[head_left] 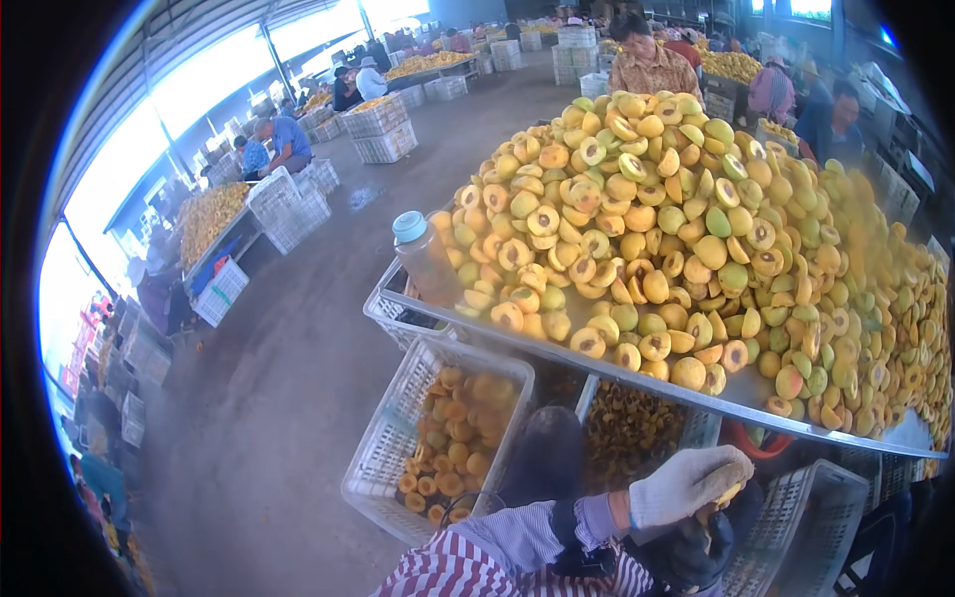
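Note:
My left hand, in a white work glove, is closed around a yellow peach piece, with only part of the fruit showing past the fingers. Just below it is my right hand in a black glove, its fingers curled; what it holds is too dark and small to make out. The two hands are close together, low over my lap. Beyond them a large heap of halved yellow-green peaches covers a metal-edged table; some halves show reddish pit hollows.
A white crate holds peach halves left of my knee. Another crate, under the table edge, holds brown pits or scraps. At right are a grey-white crate and a red basin. A blue-capped bottle stands at the table's left corner. People work beyond.

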### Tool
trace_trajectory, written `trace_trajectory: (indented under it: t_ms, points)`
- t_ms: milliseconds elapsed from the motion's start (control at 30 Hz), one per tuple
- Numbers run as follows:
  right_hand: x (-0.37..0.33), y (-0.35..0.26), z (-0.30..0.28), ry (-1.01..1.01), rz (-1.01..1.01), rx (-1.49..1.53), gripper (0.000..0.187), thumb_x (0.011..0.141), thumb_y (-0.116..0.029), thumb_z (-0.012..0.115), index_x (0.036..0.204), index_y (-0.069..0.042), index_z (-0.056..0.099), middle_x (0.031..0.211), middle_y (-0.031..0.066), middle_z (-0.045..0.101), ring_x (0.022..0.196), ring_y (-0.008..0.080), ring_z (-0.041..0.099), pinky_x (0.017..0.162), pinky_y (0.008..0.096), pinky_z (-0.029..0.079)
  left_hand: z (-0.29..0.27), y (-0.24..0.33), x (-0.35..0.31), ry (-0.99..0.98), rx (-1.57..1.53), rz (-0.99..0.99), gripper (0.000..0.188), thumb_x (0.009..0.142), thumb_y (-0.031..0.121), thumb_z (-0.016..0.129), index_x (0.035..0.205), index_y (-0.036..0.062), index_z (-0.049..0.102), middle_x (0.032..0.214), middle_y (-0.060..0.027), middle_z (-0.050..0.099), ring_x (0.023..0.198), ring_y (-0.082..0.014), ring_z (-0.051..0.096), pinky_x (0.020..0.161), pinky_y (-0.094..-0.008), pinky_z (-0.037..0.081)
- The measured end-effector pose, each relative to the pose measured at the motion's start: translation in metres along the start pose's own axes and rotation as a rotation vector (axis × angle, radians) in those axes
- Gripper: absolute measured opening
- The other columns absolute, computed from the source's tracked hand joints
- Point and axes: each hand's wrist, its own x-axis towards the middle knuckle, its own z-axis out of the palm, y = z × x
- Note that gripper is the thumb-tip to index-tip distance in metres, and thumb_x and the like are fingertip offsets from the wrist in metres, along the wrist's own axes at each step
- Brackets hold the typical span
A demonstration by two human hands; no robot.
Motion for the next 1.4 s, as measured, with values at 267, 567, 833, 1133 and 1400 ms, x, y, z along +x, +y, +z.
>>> trace_trajectory:
  t_ms: [267, 567, 833, 1133, 1400]
  points:
    - [0.014, 0.007, 0.015, 0.175, -0.066, -0.119, 0.037, 0.095, -0.035, 0.039, 0.083, -0.003, 0.053, 0.041, 0.0010, 0.038, 0.030, 0.0103, 0.034, 0.031, 0.0220, 0.030, 0.001, -0.050, -0.001, 0.230, -0.212, 0.086, 0.032, 0.096, 0.031, 0.046, 0.108, 0.0013, 0.052, 0.089, -0.0060, 0.057, 0.070, -0.0119, 0.056, 0.060, -0.0201, 0.045]
    - [0.014, 0.002, 0.030, 0.301, -0.181, -0.268, 0.038, 0.094, -0.034, 0.040, 0.076, -0.002, 0.052, 0.040, 0.0015, 0.040, 0.030, 0.0106, 0.036, 0.032, 0.0223, 0.031, -0.018, -0.041, 0.004, 0.301, -0.149, 0.043, 0.026, 0.095, 0.018, 0.049, 0.115, 0.0009, 0.049, 0.100, -0.0067, 0.056, 0.090, -0.0136, 0.057, 0.080, -0.0242, 0.048]
    - [0.006, 0.004, 0.051, 0.418, 0.011, -0.379, 0.040, 0.094, -0.033, 0.041, 0.070, -0.002, 0.051, 0.040, 0.0019, 0.041, 0.031, 0.0109, 0.038, 0.032, 0.0225, 0.032, -0.133, -0.008, -0.065, 0.852, 1.178, -0.134, 0.025, 0.087, 0.021, 0.058, 0.108, 0.0069, 0.056, 0.104, -0.0139, 0.060, 0.091, -0.0301, 0.059, 0.083, -0.0336, 0.047]
    - [0.026, 0.010, 0.035, 0.417, 0.064, -0.961, 0.037, 0.096, -0.028, 0.040, 0.080, 0.003, 0.054, 0.043, 0.0031, 0.045, 0.032, 0.0098, 0.041, 0.034, 0.0217, 0.033, -0.192, -0.015, -0.009, 0.639, 1.503, -0.158, 0.039, 0.081, 0.028, 0.062, 0.114, 0.0099, 0.053, 0.115, -0.0126, 0.056, 0.103, -0.0312, 0.056, 0.083, -0.0388, 0.047]
    - [0.064, -0.003, 0.089, 0.919, 0.260, -0.481, 0.031, 0.095, -0.028, 0.044, 0.081, -0.003, 0.056, 0.044, 0.0021, 0.044, 0.032, 0.0102, 0.039, 0.033, 0.0218, 0.030, -0.246, -0.069, 0.068, 0.446, 1.666, -0.669, 0.058, 0.075, 0.033, 0.064, 0.125, 0.0127, 0.045, 0.118, -0.0161, 0.051, 0.109, -0.0351, 0.050, 0.090, -0.0452, 0.042]
